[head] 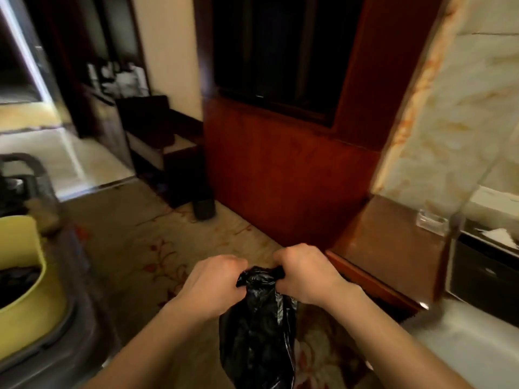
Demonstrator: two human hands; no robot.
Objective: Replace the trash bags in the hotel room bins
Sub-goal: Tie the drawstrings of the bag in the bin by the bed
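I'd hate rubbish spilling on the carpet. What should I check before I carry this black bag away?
1. Left hand grips the black bag at its gathered top: ok.
2. Right hand grips the top beside it: ok.
3. Top bunched closed between the hands: ok. Knotted: cannot tell.
4. Bag free of tears: cannot tell, its bottom is out of view.
5. Carpet ahead passable: ok, only a small dark bin stands by the wooden wall.
6. Room in the yellow bucket at the left: cannot tell, something dark lies in it.
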